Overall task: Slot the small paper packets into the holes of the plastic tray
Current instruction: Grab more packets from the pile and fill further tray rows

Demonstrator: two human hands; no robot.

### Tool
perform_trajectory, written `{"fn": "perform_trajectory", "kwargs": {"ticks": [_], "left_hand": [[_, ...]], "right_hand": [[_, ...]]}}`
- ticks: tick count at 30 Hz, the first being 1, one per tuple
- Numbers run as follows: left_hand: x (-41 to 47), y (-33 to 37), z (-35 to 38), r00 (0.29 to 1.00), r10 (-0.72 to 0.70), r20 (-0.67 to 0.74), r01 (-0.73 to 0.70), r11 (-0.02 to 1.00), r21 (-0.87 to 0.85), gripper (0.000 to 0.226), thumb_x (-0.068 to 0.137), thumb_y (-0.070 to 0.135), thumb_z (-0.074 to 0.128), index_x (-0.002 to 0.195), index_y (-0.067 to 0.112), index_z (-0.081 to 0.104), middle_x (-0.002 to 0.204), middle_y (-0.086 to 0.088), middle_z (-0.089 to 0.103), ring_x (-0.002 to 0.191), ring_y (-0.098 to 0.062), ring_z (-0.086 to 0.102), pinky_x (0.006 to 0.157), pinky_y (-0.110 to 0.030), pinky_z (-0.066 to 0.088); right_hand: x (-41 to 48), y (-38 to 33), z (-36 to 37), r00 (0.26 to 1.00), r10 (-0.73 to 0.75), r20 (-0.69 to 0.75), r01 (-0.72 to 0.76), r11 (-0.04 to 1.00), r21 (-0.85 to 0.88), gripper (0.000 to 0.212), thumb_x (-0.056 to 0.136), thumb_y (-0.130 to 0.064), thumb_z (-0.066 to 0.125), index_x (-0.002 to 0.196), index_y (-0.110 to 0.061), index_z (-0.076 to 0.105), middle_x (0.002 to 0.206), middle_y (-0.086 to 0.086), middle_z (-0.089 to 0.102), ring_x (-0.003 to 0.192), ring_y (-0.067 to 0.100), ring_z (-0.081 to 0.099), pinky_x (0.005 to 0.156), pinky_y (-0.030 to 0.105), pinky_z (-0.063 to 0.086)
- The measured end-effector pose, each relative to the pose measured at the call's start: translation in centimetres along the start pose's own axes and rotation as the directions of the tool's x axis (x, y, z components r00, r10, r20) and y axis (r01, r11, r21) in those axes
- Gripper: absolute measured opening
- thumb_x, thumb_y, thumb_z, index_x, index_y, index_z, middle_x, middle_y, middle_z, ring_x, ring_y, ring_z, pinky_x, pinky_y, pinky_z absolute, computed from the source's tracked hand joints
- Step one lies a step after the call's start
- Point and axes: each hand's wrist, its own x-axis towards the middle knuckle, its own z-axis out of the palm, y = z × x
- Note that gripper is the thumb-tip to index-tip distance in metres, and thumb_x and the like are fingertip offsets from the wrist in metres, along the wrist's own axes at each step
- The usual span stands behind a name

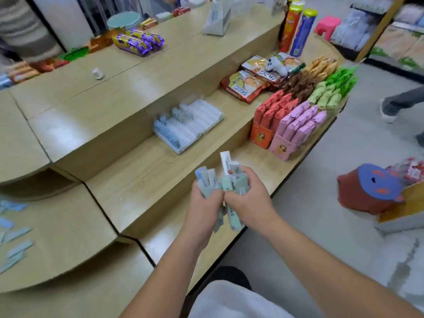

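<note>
The stepped wooden counter (142, 180) fills most of the view. The white plastic tray (202, 118) lies on the middle step, against the riser behind it. Blue slotted packets (165, 127) stand in the holes at its left end. The left hand (204, 203) and right hand (250, 198) are held side by side, touching, above the front of that step and apart from the tray. On each hand the fingers are curled tightly round a bundle of paper packets (236, 182). Loose packets (16, 235) lie on the lower step, far left.

Bare forearms enter from six and four o'clock; left hand (204, 206) and right hand (249, 198), touching, each grip paper packets (239, 183).
</note>
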Motion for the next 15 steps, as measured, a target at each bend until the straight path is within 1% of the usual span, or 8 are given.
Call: {"fn": "perform_trajectory", "kwargs": {"ticks": [1, 3, 4, 6, 8, 9, 13, 15], "left_hand": [[0.5, 0.3, 0.3, 1.000, 0.010, -0.030, -0.010, 1.000, -0.018, 0.020, 0.088, 0.004, 0.049, 0.096, 0.015, 0.063, 0.077, -0.009, 0.058, 0.062, -0.020, 0.048, 0.054, -0.033, 0.043], [2.0, 1.3, 0.8, 0.997, 0.016, -0.080, -0.019, 0.999, -0.039, 0.049, 0.090, -0.004, 0.045, 0.070, 0.036, 0.067, 0.068, -0.002, 0.058, 0.062, -0.022, 0.044, 0.056, -0.033, 0.039], [2.9, 1.5, 0.8, 0.993, -0.008, -0.117, 0.000, 0.998, -0.066, 0.055, 0.091, -0.005, 0.044, 0.066, 0.040, 0.066, 0.067, 0.000, 0.059, 0.062, -0.021, 0.044, 0.056, -0.033, 0.039], [5.1, 0.8, 0.2, 0.969, -0.062, -0.238, 0.032, 0.991, -0.130, 0.045, 0.093, -0.001, 0.047, 0.077, 0.037, 0.064, 0.071, 0.000, 0.061, 0.061, -0.019, 0.048, 0.055, -0.031, 0.042], [7.8, 0.0, -1.0, 0.938, -0.127, -0.323, 0.062, 0.977, -0.204, 0.020, 0.094, 0.004, 0.051, 0.101, 0.022, 0.057, 0.079, -0.002, 0.064, 0.062, -0.015, 0.053, 0.055, -0.031, 0.046], [9.2, -0.5, -1.9, 0.926, -0.144, -0.349, 0.071, 0.974, -0.214, 0.017, 0.094, 0.006, 0.052, 0.106, 0.017, 0.054, 0.081, -0.003, 0.065, 0.063, -0.015, 0.055, 0.056, -0.031, 0.047], [12.6, -1.2, -4.9, 0.875, -0.175, -0.452, 0.076, 0.971, -0.229, 0.023, 0.088, 0.008, 0.053, 0.110, 0.003, 0.053, 0.081, -0.005, 0.064, 0.063, -0.014, 0.057, 0.055, -0.028, 0.047], [13.6, -1.2, -6.4, 0.835, -0.213, -0.508, 0.085, 0.961, -0.264, 0.023, 0.087, 0.008, 0.053, 0.110, 0.005, 0.054, 0.083, -0.006, 0.065, 0.063, -0.014, 0.057, 0.055, -0.028, 0.048]], "right_hand": [[0.9, -0.3, -0.2, 1.000, 0.006, 0.029, -0.005, 1.000, -0.009, 0.049, 0.076, 0.000, 0.060, 0.105, -0.039, 0.059, 0.076, -0.011, 0.067, 0.063, 0.007, 0.063, 0.057, 0.024, 0.053], [3.4, -0.7, -0.2, 0.994, 0.014, 0.112, -0.011, 1.000, -0.028, 0.048, 0.076, 0.000, 0.059, 0.105, -0.038, 0.059, 0.076, -0.010, 0.068, 0.064, 0.009, 0.063, 0.057, 0.025, 0.053], [4.9, -0.8, 0.0, 0.987, 0.016, 0.158, -0.009, 0.999, -0.051, 0.048, 0.076, 0.000, 0.060, 0.105, -0.038, 0.060, 0.077, -0.008, 0.068, 0.064, 0.010, 0.063, 0.058, 0.026, 0.053], [8.0, -0.8, 0.8, 0.972, 0.017, 0.235, 0.006, 0.995, -0.098, 0.049, 0.076, -0.001, 0.061, 0.107, -0.039, 0.059, 0.078, -0.007, 0.069, 0.064, 0.011, 0.064, 0.058, 0.026, 0.053], [11.1, -0.8, 2.1, 0.956, 0.025, 0.293, 0.011, 0.992, -0.122, 0.050, 0.076, 0.002, 0.061, 0.107, -0.039, 0.059, 0.077, -0.007, 0.069, 0.064, 0.009, 0.064, 0.056, 0.024, 0.052], [12.6, -0.7, 2.9, 0.948, 0.035, 0.316, 0.005, 0.992, -0.124, 0.050, 0.077, 0.003, 0.060, 0.107, -0.037, 0.059, 0.075, -0.007, 0.069, 0.062, 0.009, 0.064, 0.055, 0.023, 0.052], [17.3, -0.4, 6.6, 0.897, 0.091, 0.433, -0.021, 0.986, -0.164, 0.043, 0.078, 0.008, 0.057, 0.109, -0.023, 0.058, 0.065, -0.012, 0.064, 0.056, 0.006, 0.060, 0.050, 0.021, 0.048], [19.1, -0.3, 8.5, 0.861, 0.114, 0.495, -0.024, 0.983, -0.183, 0.044, 0.078, 0.010, 0.057, 0.110, -0.020, 0.057, 0.065, -0.013, 0.064, 0.056, 0.006, 0.059, 0.051, 0.023, 0.048]]}}
